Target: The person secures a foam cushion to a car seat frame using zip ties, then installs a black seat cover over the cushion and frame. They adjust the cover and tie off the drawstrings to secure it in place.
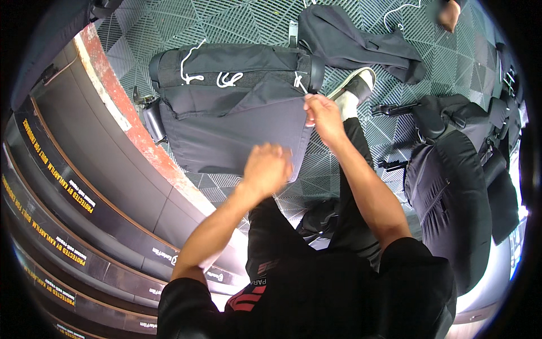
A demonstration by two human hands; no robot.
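Observation:
A car seat part (237,133) in a dark fabric cover lies on the floor before me, with a thick dark rolled end at its far side. White cords (227,79) run in loops and knots along that end. At its far right corner my right hand (324,117) pinches a white cord (302,86), which stretches taut from the cover. My left hand (268,169) hovers over the near right part of the cover, its fingers curled and slightly blurred. Whatever it might hold is hidden.
A loose dark fabric cover (353,45) lies beyond the seat part. Dark covered seats (446,181) stand at the right. On the left is a stepped display (107,209) beside a worn red edge (147,141). Another person's hand or foot (449,15) shows at the top right.

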